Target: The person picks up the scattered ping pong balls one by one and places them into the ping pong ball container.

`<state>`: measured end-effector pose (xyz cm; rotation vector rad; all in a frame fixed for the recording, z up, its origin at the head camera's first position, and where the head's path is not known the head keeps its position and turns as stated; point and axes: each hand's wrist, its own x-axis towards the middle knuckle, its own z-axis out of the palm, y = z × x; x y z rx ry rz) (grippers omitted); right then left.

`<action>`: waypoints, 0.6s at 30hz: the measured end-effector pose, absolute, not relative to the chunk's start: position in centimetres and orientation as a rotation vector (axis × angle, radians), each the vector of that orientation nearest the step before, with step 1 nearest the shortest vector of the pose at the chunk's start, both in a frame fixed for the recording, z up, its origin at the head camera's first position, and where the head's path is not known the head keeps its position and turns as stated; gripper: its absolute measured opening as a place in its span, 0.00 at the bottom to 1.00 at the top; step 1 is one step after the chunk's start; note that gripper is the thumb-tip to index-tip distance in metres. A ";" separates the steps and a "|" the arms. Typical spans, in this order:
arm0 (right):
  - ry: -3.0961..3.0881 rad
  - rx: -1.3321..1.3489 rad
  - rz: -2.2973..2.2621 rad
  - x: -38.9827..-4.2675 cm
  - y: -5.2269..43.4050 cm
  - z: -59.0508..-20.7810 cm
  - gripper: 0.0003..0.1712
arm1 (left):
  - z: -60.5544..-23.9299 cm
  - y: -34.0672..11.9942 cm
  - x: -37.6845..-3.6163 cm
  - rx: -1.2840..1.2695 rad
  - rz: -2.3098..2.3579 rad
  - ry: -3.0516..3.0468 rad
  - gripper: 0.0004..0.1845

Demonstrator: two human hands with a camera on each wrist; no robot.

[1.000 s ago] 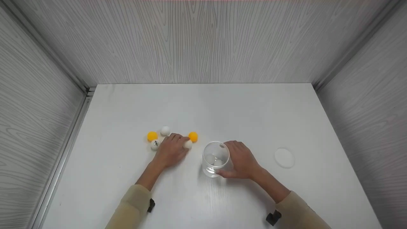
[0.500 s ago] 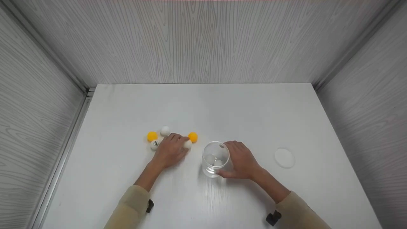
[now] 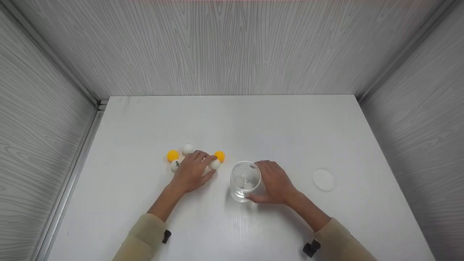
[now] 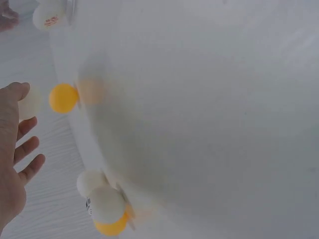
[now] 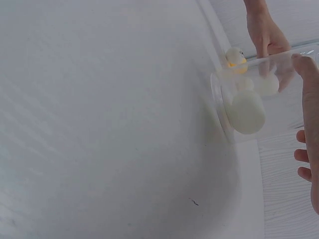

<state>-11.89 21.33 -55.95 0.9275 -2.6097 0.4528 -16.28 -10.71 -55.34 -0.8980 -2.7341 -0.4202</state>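
Altogether five balls lie loose on the surface (image 3: 232,119): two orange balls, one at the left (image 3: 173,156) and one at the right (image 3: 219,156), and three white balls, at the back (image 3: 187,148), at the left by the knuckles (image 3: 175,165), and at the fingertips (image 3: 214,164). Two more white balls sit inside the single clear cup (image 3: 245,180), one (image 3: 239,180) beside the other (image 3: 248,185). One round white lid (image 3: 323,179) lies flat, well apart to the right.

The left hand (image 3: 192,171) lies palm down among the loose balls, forearm angled in from the lower left, fingers spread and slightly bent; its thumb and forefinger pinch the white ball at the fingertips, which the left wrist view shows behind the thumb tip. The right hand (image 3: 276,182) stands on its edge against the cup's right side, thumb along the near wall and fingers curved round the far side, holding the cup upright on the surface just right of the left hand.
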 end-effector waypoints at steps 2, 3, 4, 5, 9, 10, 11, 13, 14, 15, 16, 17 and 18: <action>-2.612 0.927 0.457 -11.9 21.3 -56.0 0.51 | -54.8 -10.8 -16.1 -0.900 -0.396 -2.735 0.22; -2.613 0.928 0.461 -11.9 21.3 -56.0 0.51 | -54.6 -10.8 -16.0 -0.903 -0.379 -2.736 0.22; -2.612 0.930 0.465 -11.9 21.3 -56.0 0.51 | -54.4 -10.8 -15.9 -0.905 -0.370 -2.734 0.22; -2.609 0.933 0.468 -11.9 21.3 -56.0 0.51 | -54.1 -10.8 -15.8 -0.909 -0.361 -2.735 0.22; -2.600 0.944 0.478 -12.0 21.3 -56.1 0.51 | -53.3 -10.8 -15.6 -0.926 -0.338 -2.729 0.22; -2.597 0.947 0.481 -12.0 21.3 -56.1 0.51 | -53.1 -10.7 -15.5 -0.929 -0.341 -2.725 0.22; -2.597 0.947 0.480 -12.0 21.3 -56.1 0.51 | -52.9 -10.7 -15.4 -0.933 -0.340 -2.721 0.22; -2.600 0.945 0.483 -12.1 21.3 -56.2 0.51 | -52.5 -10.7 -15.3 -0.942 -0.334 -2.710 0.22; -2.601 0.944 0.484 -12.1 21.3 -56.2 0.51 | -52.4 -10.6 -15.3 -0.947 -0.327 -2.705 0.22; -2.601 0.943 0.485 -12.1 21.3 -56.2 0.52 | -52.2 -10.6 -15.2 -0.953 -0.325 -2.701 0.22; -2.601 0.943 0.488 -12.1 21.3 -56.2 0.51 | -52.0 -10.6 -15.2 -0.958 -0.327 -2.696 0.22; -2.601 0.942 0.492 -12.1 21.3 -56.2 0.51 | -51.8 -10.5 -15.1 -0.964 -0.329 -2.692 0.22; -2.599 0.943 0.497 -12.1 21.3 -56.2 0.51 | -51.7 -10.5 -15.1 -0.969 -0.327 -2.690 0.22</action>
